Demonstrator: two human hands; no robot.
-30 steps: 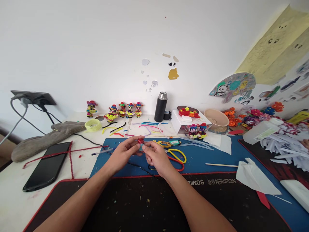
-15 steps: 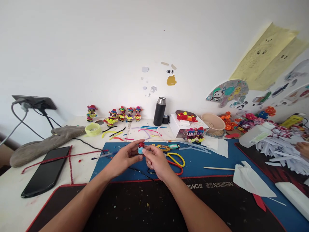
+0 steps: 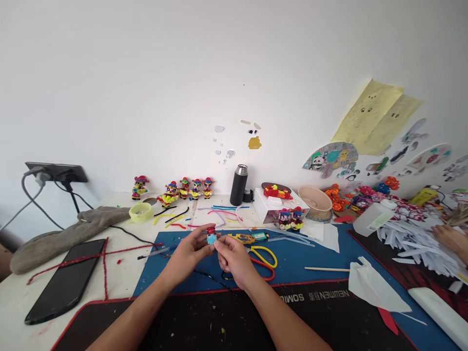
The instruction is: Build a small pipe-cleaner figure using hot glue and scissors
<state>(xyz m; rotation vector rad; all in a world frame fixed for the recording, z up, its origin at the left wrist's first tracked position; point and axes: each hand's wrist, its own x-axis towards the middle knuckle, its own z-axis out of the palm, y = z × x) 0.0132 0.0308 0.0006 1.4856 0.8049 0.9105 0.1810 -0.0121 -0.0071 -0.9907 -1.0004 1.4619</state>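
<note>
A small figurine with a red top and a light blue lower part is held between both hands above the blue mat. My left hand has its fingers and thumb curved round the left side of the figurine. My right hand pinches its lower right edge between thumb and forefinger. Partly behind the right hand lie scissors with one yellow and one red handle. Beside them are a yellow tool and a green-labelled piece.
Several finished figurines stand along the wall, left of a black flask. A phone lies at left under red twisted cord. A white box and a bowl stand behind. Another person's hand is at right near paper strips.
The whole view has tilted up, so the table sits lower in the picture. Both hands still hold the figurine, which shows more of its blue side.
</note>
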